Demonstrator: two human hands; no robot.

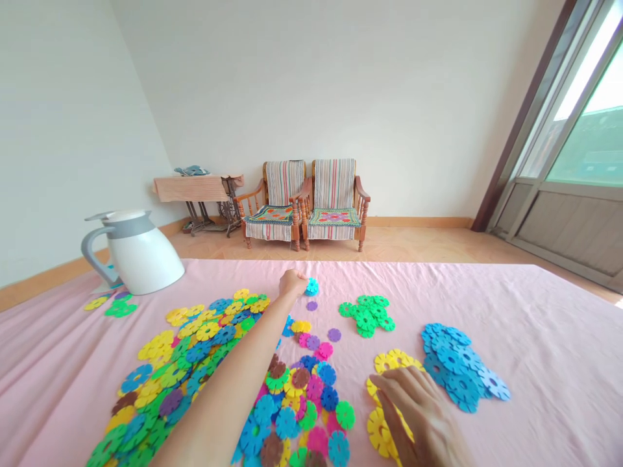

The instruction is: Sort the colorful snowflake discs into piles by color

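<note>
My left hand (293,283) pinches a cyan disc (312,286) toward the table's (535,324) far edge, right hand (418,415) spread flat on the yellow pile (395,359) (near edge), so I judge a pick underway, calling for a clean lift

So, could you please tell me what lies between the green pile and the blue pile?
Only bare pink cloth separates the green pile from the blue pile in the head view; the yellow pile sits nearer, below that gap.

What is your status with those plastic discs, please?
Left hand stretched out at teal disc, grip unclear. Right hand flat on yellow pile. Purple disc lies nearby, apart.
</note>
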